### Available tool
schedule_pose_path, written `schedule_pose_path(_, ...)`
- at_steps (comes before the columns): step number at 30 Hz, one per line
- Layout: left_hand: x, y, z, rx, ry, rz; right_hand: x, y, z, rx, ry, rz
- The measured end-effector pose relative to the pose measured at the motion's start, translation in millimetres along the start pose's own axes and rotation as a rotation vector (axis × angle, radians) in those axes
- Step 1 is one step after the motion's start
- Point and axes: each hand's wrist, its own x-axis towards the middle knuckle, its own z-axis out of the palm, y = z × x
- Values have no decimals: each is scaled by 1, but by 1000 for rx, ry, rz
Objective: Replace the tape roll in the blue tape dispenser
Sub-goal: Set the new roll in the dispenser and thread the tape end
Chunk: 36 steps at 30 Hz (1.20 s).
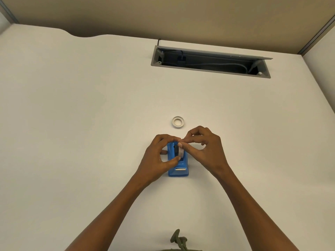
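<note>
**Roll going into the dispenser well, both hands on it**

The blue tape dispenser [178, 163] sits flat on the white desk [90, 124], under and between both hands, cutter blade [180, 169] at the end nearest the person.

The left hand [159, 156] has thumb and fingers closed in a pinch on a tape roll [180, 151], which stands on edge in the dispenser's well. What looks like a dark hub [175, 149] shows at the roll's left face. The right hand [203, 147] is closed too, fingertips pinched at the roll's top edge, possibly on the free end of tape; too small to confirm.

A 2nd ring, a white roll or spent core [178, 122], lies flat just beyond the right hand's knuckles, apart from both hands. Which one is old and which new cannot be told.

Handling, as a judgement:
- Roll: light, rigid across the core, outer wraps smooth and slick. Best held by the 2 flat side faces or through the core, not the sticky free end.
- Dispenser: probably weighted, stays put. If it needs steadying, hold it by the side walls and keep fingers off the serrated blade.
</note>
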Motion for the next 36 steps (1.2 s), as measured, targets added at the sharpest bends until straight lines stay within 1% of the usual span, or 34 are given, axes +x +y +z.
schedule_pose_path(2,0,1,0,2,-4,4,-1,-2,-2,-14,-12,-37)
schedule_pose_path(7,1,0,0,-1,-9,22,-1,-7,-4,-142,-13,-121)
schedule_pose_path(11,1,-4,1,-1,-1,15,0,-10,-3,-186,-14,-119)
schedule_pose_path(17,0,-3,1,0,-1,27,-2,-11,-4,-159,-27,-86)
schedule_pose_path(22,-5,0,-3,-53,-18,11,-7,-11,-2,-198,9,-118)
schedule_pose_path(28,-11,-5,-9,46,-101,-17,-21,-9,2,-302,94,-194)
schedule_pose_path(33,-15,-17,-14,148,-211,8,-28,-10,4,-336,182,-276)
schedule_pose_path(36,-14,-22,-12,207,-242,16,-34,-8,7,-351,216,-312)
